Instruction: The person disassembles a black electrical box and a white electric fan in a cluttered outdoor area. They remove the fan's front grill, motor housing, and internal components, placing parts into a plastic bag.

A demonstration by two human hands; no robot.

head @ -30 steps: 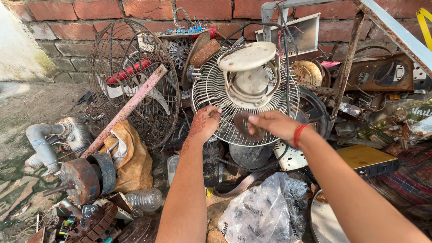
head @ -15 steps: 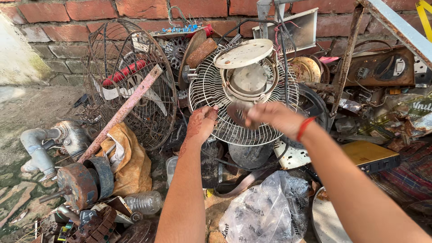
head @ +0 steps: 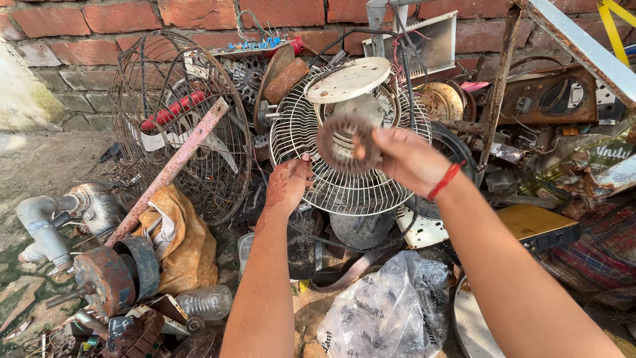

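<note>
My right hand (head: 407, 159) holds a rusty brown ring-shaped part (head: 346, 143) with a toothed rim, lifted in front of a white wire fan guard (head: 331, 189). A red band circles that wrist. My left hand (head: 288, 184) grips the lower left edge of the white guard. Behind the ring sit the fan's motor housing (head: 358, 109) and a round white cover (head: 349, 79), tilted at the top of the guard.
A rusty wire fan cage (head: 172, 119) and a pink bar (head: 169, 171) lean at left before a brick wall (head: 132, 16). A pump (head: 66, 212), rusty motor (head: 106, 278), yellow cloth (head: 182, 232), plastic bottle (head: 205, 301) and clear bag (head: 391, 311) lie among scrap.
My right hand has pulled the rusty ring off the fan guard's middle and raised it toward me. My left hand stays on the guard's edge.
</note>
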